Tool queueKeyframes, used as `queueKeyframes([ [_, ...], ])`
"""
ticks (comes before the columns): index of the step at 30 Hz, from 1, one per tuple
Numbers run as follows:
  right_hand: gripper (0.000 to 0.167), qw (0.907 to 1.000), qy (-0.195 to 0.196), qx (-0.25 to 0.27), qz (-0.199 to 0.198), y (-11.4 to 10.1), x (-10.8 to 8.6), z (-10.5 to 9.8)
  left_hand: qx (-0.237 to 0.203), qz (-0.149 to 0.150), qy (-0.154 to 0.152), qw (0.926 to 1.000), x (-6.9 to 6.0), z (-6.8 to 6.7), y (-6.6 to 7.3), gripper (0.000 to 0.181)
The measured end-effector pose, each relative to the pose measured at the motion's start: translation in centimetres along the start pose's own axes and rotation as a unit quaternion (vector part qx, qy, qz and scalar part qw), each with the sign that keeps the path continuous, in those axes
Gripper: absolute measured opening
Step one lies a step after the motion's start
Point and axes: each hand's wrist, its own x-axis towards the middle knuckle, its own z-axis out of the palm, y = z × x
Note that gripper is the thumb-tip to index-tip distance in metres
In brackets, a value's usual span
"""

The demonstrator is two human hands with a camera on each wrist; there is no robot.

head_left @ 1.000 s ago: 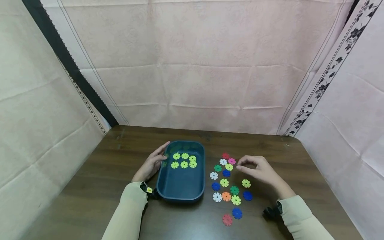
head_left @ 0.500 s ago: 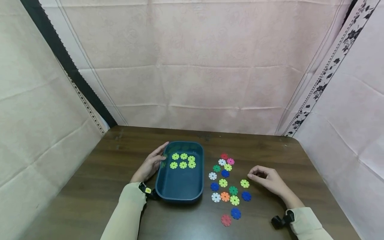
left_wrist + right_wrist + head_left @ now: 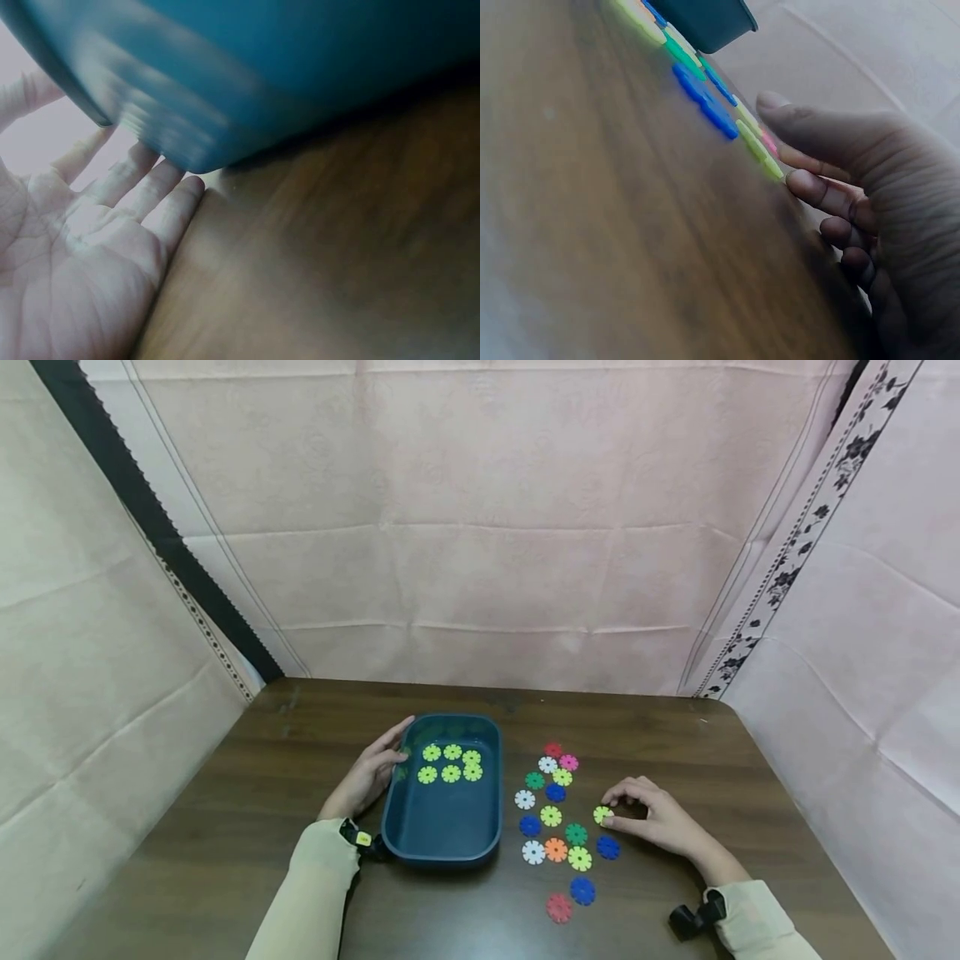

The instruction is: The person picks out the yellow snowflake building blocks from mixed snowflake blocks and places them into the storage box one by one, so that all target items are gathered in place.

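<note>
My left hand (image 3: 369,774) holds the left wall of a dark teal plastic tray (image 3: 442,845). Its thumb reaches the rim, and in the left wrist view the fingers (image 3: 161,187) lie against the tray's outer side. Inside the tray are several yellow notched, flower-shaped discs (image 3: 452,774). To the right, my right hand (image 3: 660,818) is at a loose yellow disc (image 3: 602,815) lying on the table. Thumb and forefinger come to either side of it in the head view. In the right wrist view a fingertip meets its edge, while the thumb (image 3: 772,101) stands apart above.
Between tray and right hand lie several more discs, among them a blue disc (image 3: 608,847), a green disc (image 3: 576,834), an orange disc (image 3: 556,850) and a white disc (image 3: 533,852). Pale cloth (image 3: 480,568) hangs behind and beside the brown wooden table (image 3: 450,914).
My right hand has drawn back from the far discs toward me, then come to the yellow disc at the right. The left hand stays at the tray; the view has shifted slightly.
</note>
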Motion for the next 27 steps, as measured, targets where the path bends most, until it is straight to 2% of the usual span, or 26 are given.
queueKeyframes([
  [10, 0.023, 0.9997, 0.001, -0.023, 0.007, 0.77, -0.06, 0.2, 0.004, 0.004, -0.005, 1.0, -0.01, 0.11, 0.06, 0.064],
  [18, 0.025, 0.9989, 0.001, -0.037, 0.029, 0.51, 0.04, 0.33, -0.002, -0.001, 0.001, 1.0, -0.13, -0.05, 0.06, 0.063],
  [27, 0.025, 0.9979, 0.014, -0.02, 0.06, 0.33, -0.06, 0.28, -0.004, 0.002, -0.002, 1.0, -0.15, -0.08, 0.1, 0.063],
])
